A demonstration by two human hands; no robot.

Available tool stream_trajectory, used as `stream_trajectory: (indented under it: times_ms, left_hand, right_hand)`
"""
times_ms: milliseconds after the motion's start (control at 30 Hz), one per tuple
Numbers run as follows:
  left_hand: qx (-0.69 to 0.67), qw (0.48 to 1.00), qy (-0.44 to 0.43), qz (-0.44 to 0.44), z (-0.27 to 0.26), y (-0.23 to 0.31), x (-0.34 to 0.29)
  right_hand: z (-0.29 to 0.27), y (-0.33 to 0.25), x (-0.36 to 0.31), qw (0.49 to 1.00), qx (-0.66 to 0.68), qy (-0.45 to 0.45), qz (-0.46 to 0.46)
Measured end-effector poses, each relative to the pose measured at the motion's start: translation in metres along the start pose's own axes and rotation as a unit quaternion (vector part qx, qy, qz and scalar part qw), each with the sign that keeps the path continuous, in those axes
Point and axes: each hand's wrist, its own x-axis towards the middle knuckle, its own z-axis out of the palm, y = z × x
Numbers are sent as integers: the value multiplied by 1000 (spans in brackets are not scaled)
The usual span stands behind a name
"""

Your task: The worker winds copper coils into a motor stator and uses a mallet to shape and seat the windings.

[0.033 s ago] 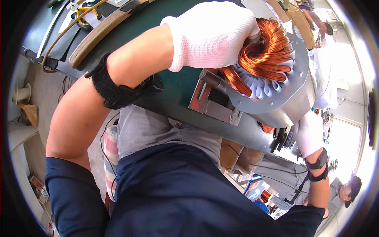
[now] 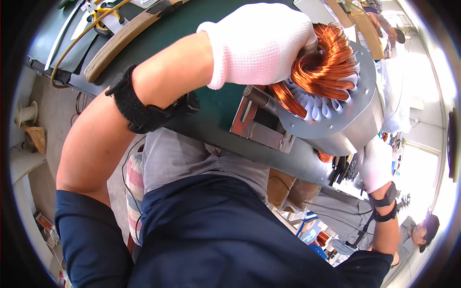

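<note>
A grey metal motor stator (image 2: 336,125) lies on its side over the bench, its near end face turned up toward me. Thick loops of copper winding (image 2: 322,67) bulge out of this end, with white paper slot liners (image 2: 319,108) fanned below them. My left hand (image 2: 264,45), in a white knit glove, is closed on the copper winding from the left. Most of its fingers are hidden behind the glove's back and the copper. My gloved right hand (image 2: 375,163) is against the stator's far end at the lower right, its fingers out of sight.
A red and grey metal bracket (image 2: 259,125) stands against the stator's left side on the dark green bench (image 2: 216,113). Farther left lie a curved wooden stick (image 2: 120,41), a yellow cord (image 2: 72,45) and yellow-handled pliers (image 2: 101,19). Another person (image 2: 422,233) is at the right edge.
</note>
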Motion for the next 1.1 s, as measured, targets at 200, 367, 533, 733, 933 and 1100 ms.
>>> stream_trajectory:
  times_ms: [200, 367, 533, 733, 933, 1100]
  left_hand:
    - [38, 998, 29, 34, 3, 3, -2]
    - [-71, 995, 64, 1, 14, -1, -3]
    - [-229, 971, 53, -43, 29, -16, 2]
    - [-122, 989, 77, 32, 26, -20, 0]
    - [-137, 990, -11, 33, 4, -7, 5]
    - [-127, 991, 4, -36, 14, -13, 2]
  right_hand:
    - [33, -6, 3, 994, 63, 85, -26]
    - [24, -19, 8, 994, 73, 81, -3]
    - [7, -20, 2, 998, 51, 17, 30]
    - [11, -12, -8, 999, -8, 32, 34]
    - [31, -10, -4, 998, 27, 55, 9]
    - [6, -9, 8, 999, -7, -27, -17]
